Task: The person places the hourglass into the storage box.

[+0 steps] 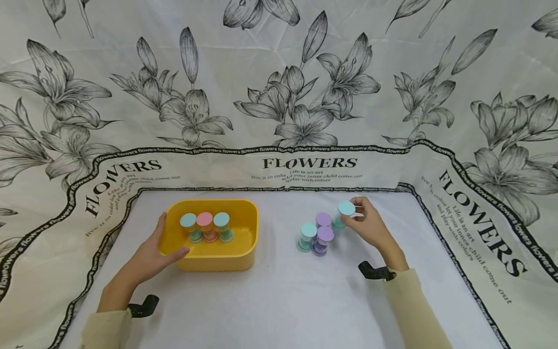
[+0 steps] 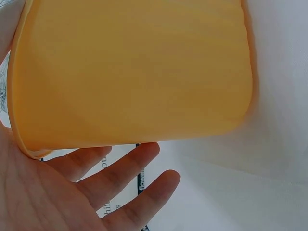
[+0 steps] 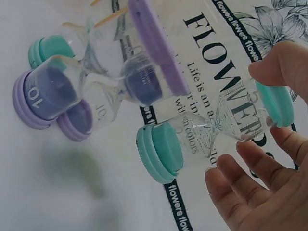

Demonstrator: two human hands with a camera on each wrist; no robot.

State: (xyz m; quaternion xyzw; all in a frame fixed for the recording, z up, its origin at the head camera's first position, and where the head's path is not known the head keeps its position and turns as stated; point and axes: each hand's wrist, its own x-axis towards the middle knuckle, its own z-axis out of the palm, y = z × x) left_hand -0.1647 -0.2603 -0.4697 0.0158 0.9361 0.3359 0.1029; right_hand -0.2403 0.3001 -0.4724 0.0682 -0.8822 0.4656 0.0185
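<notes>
My left hand [image 1: 146, 254] holds the yellow plastic box [image 1: 218, 263] at its near left corner, thumb at the front rim and fingers along the outer left wall. Inside the box stand a pink-capped hourglass [image 1: 205, 220] and two teal-capped ones, side by side. My right hand [image 1: 368, 223] pinches a teal-capped hourglass [image 3: 161, 149] by its upper cap, thumb on one side and fingers on the other; it is tilted. Just left of it, two purple-capped hourglasses [image 1: 324, 235] and another teal-capped one [image 1: 308, 231] stand close together on the table.
A white cloth covers the table [image 1: 279, 310]. Behind and around it hangs a flower-printed cloth [image 1: 305, 167] with black lettered borders. A black wrist strap mount [image 1: 376, 271] sits on the right wrist, another on the left.
</notes>
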